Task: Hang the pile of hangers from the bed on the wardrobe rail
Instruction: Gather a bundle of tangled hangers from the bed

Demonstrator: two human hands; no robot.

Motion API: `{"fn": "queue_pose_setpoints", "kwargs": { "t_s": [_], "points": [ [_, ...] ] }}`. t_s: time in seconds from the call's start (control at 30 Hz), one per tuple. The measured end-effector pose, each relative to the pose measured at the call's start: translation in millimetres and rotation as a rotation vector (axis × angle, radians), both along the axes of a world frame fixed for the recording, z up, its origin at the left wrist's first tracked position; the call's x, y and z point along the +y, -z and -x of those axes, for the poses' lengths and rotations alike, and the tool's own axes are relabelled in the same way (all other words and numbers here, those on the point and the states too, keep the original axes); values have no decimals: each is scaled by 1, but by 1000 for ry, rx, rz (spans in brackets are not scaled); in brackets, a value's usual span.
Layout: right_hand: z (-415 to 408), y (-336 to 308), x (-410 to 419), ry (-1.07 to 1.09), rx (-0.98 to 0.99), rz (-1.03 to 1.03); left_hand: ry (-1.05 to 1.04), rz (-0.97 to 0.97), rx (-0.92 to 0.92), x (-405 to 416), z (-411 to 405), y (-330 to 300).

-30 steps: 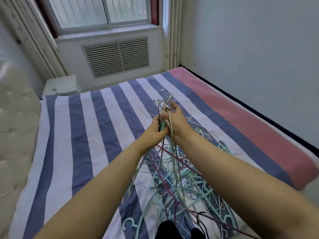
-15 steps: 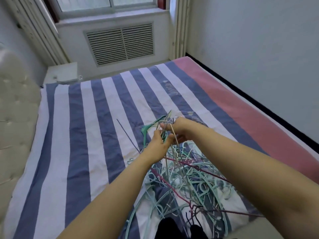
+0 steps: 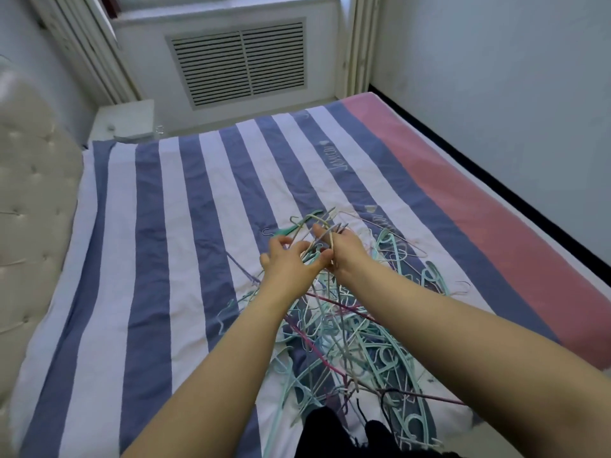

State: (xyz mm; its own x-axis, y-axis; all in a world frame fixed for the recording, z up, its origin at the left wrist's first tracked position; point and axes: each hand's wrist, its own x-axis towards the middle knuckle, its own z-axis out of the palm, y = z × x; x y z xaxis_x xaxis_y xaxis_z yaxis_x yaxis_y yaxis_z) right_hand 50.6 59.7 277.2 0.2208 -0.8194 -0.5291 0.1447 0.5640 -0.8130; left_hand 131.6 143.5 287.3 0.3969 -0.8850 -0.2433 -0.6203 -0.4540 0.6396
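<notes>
Item: pile of hangers (image 3: 347, 328), thin wire and mint plastic, some dark red, tangled together. Location: on the bed (image 3: 185, 259), toward its near right part, spreading from my hands down to the near edge.

Grip, right: my right hand (image 3: 344, 252) is curled round a bunch of hanger necks at the far end of the pile, hooks sticking out past the fingers. Grip, left: my left hand (image 3: 287, 262) sits just beside it, fingers spread and half bent, touching the same bunch; I judge it not yet closed on anything.

Relation: the held bunch is the pile's far tip; the rest trails from both hands toward me, under my forearms.

Risks, as I judge them: hooks are interlocked, so lifting may drag loose hangers off the near edge; a thin wire one may slip from the bunch; hooks may snag the striped sheet (image 3: 148, 226).

Surroundings: padded headboard (image 3: 29, 200) left, wall vent (image 3: 241, 61) beyond the far edge.
</notes>
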Motion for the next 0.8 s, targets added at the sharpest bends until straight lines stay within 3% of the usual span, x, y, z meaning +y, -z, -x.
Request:
{"fn": "queue_pose_setpoints", "kwargs": {
  "t_s": [0.13, 0.27, 0.37, 0.5, 0.57, 0.63, 0.7, 0.73, 0.8],
  "points": [
    [-13, 2, 7, 108, -78, 18, 2, -100, 224, 4, -9, 8],
    [-25, -3, 20, 140, -137, -31, 72, -34, 578, 26, -10, 18],
    [-37, -1, 33, 140, -218, -90, -19, 88, 774, 41, -15, 36],
    [-44, 1, 54, 26, -310, -164, -167, 211, 822, 50, -20, 64],
    [-44, 4, 61, -158, -174, -40, -294, 280, 830, 49, -25, 78],
    [-38, 14, 67, -358, 125, 256, -444, 274, 858, 52, -38, 90],
    [-23, 25, 73, -413, 401, 483, -571, 208, 924, 62, -58, 103],
    [-12, 33, 77, -427, 493, 492, -608, 179, 974, 70, -68, 110],
    [12, 56, 88, -548, 588, 323, -658, 159, 1064, 86, -85, 123]
  ]
}}
